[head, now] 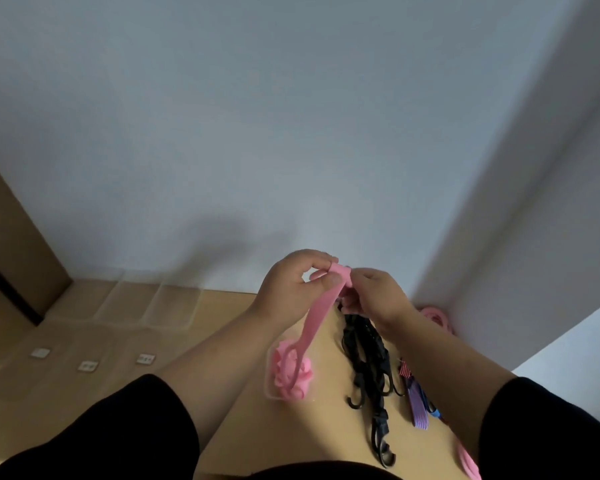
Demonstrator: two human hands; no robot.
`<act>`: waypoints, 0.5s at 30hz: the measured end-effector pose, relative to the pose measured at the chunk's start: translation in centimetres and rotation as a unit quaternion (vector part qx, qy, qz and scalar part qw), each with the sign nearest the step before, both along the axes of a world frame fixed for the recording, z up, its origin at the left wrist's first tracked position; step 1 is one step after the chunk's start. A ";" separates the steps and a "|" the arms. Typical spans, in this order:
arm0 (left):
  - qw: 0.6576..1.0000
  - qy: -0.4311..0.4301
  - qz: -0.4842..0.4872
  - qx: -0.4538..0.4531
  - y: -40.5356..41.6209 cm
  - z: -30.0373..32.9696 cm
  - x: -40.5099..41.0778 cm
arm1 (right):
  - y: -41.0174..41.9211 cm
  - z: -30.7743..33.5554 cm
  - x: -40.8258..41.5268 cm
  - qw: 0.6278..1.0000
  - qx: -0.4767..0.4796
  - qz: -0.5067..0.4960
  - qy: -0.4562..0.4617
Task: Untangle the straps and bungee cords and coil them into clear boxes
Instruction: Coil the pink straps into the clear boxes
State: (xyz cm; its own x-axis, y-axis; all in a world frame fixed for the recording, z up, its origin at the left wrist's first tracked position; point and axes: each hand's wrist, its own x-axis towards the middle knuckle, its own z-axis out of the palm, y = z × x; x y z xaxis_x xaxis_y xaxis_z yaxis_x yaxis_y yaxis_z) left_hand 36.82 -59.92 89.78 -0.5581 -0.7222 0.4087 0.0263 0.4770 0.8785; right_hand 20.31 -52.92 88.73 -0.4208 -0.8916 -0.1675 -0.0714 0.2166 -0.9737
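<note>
Above the tabletop (243, 308), item one: a pink strap (317, 315), top end raised between both hands, the rest trailing down to a loose coil lying in a small clear box (270, 382) on the wood. I log my left hand (288, 289) as pinching the strap's upper end between thumb and curled fingers; my right hand (374, 292) has its fingers curled about the same end, just beside the left.

Item two: black bungee cords (368, 355) with hooks, stretched in a bundle on the table to the right of the box.

Item three: a purple striped strap (417, 403) beside the cords.

Item four: more pink strap (435, 318) in the far right corner against the wall (291, 133).

Item five: clear boxes (174, 306) in a row at the far left.
</note>
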 end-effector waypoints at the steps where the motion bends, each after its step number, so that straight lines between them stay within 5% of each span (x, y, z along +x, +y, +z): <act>1: 1.000 0.001 -0.008 0.015 -0.2 0.1 0.3 | 0.0 -0.3 0.5 1.000 0.019 0.019 -0.002; 5: 0.996 0.012 0.011 0.082 -1.1 -0.6 1.1 | 0.0 -1.3 2.4 0.993 0.058 0.073 0.066; 10: 0.990 0.049 0.064 0.117 -2.4 -1.4 2.1 | 0.2 -2.0 5.1 0.988 -0.050 0.138 -0.043; 15: 0.987 0.027 0.037 0.157 -3.9 -0.9 3.2 | -0.5 -3.2 6.8 0.989 -0.052 0.132 0.040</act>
State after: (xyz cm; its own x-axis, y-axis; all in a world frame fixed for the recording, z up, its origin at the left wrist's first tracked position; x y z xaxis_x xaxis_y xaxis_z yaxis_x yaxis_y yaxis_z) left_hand 40.04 -63.83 88.85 -0.4832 -0.8555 0.1863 0.0534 0.1835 0.9816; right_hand 27.14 -53.38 85.55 -0.1799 -0.9827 -0.0442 -0.1891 0.0787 -0.9788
